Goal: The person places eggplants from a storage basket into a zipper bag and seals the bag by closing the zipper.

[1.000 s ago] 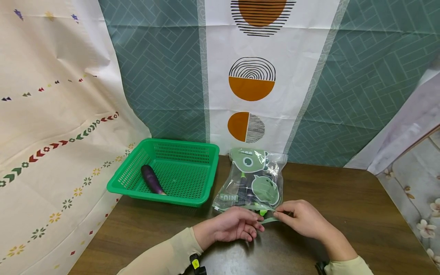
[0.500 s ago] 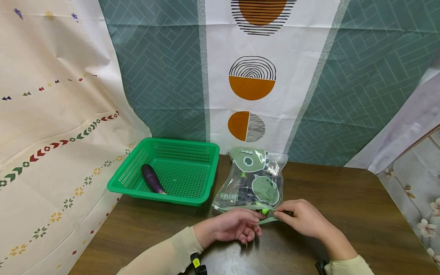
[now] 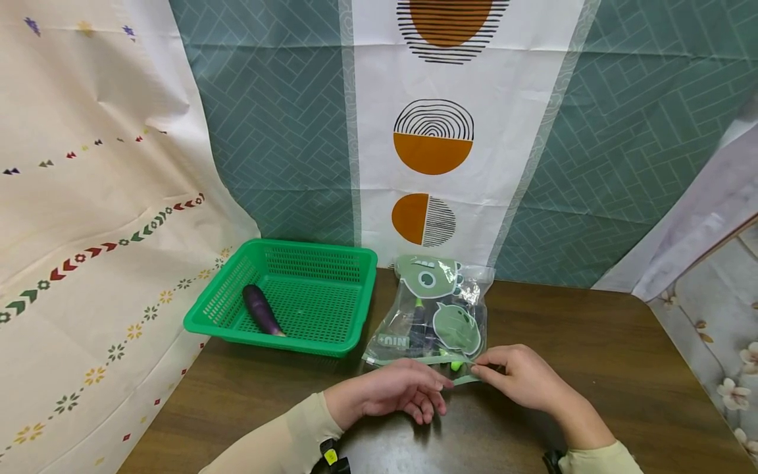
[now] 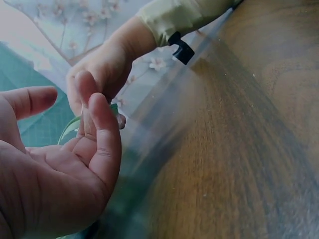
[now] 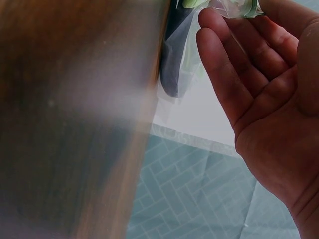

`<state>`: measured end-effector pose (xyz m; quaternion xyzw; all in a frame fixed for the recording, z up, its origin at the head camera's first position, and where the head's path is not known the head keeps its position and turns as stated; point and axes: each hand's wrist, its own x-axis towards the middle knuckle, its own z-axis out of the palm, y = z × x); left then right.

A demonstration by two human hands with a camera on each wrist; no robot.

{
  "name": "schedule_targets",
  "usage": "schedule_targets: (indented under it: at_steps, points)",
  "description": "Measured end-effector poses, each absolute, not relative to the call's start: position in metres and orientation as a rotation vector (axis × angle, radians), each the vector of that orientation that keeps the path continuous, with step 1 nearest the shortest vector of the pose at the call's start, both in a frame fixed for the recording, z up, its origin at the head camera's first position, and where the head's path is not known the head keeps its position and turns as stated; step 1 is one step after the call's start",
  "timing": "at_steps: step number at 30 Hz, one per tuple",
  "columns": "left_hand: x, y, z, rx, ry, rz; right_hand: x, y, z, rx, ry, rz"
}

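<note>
The right hand [image 3: 521, 378] pinched the rim of one clear zip bag [image 3: 456, 327]; the left hand [image 3: 399, 390], fingers loosely bent, was by its mouth, touching or not I cannot tell.
The bag lay on the brown desk [image 3: 568, 322], far end near the back edge, mouth toward six o'clock and gaping beside the right hand; from the bag's middle, the hands were at seven and four o'clock; bare wood ran on to the desk's edge at three; one green basket [image 3: 314, 263] stood at nine, a strip of wood between, holding one eggplant [image 3: 262, 309] at its eight-o'clock side; one teal-and-white cloth [image 3: 266, 131] hung at twelve, one cream cloth [image 3: 106, 217] at ten; dark contents showed through the plastic, their number unclear.
</note>
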<state>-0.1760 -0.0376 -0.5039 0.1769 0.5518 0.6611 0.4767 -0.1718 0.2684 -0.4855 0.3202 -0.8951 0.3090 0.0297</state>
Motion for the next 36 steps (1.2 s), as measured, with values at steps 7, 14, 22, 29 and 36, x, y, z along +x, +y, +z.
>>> schedule_targets:
  at_steps: [7,14,22,29,36]
  points:
    - [-0.174,-0.043,-0.493,0.481,1.391,1.636,-0.172,0.268,-0.486,0.983,-2.757,0.957]
    - [-0.176,-0.055,-0.478,0.559,1.482,1.706,-0.172,0.268,-0.487,0.983,-2.747,0.960]
    - [-0.177,-0.071,-0.460,0.684,1.574,1.691,-0.172,0.268,-0.487,0.989,-2.752,0.969]
    - [-0.180,-0.089,-0.444,0.776,1.715,1.667,-0.172,0.269,-0.487,0.988,-2.756,0.981]
    - [-0.182,-0.106,-0.427,0.878,1.889,1.666,-0.172,0.269,-0.486,0.982,-2.774,0.980]
